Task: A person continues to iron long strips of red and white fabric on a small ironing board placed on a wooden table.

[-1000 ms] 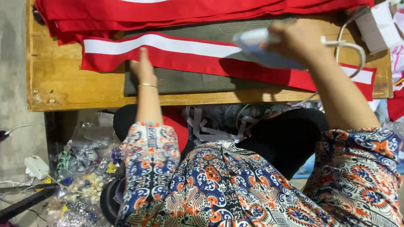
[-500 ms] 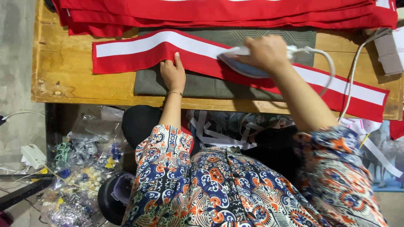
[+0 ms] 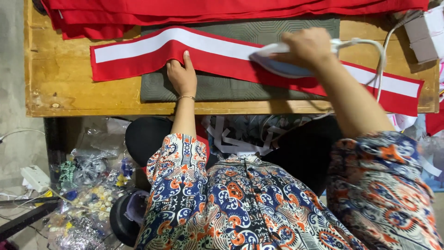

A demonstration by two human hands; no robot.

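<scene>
A: What do our hands hold?

B: Our right hand [image 3: 311, 45] is wrapped around the iron [image 3: 283, 62], pressing it on the red strip [image 3: 222, 58] (white band down its middle).

A: And the left?

B: Our left hand [image 3: 182, 76] lies flat, fingers together, pinning the strip's near edge on the grey pad [image 3: 222, 88], well left of the iron.

Folded red cloth [image 3: 231, 9] is stacked along the bench's [image 3: 69, 92] far edge; cardboard boxes [image 3: 423, 34] are seen at its far right corner.
</scene>
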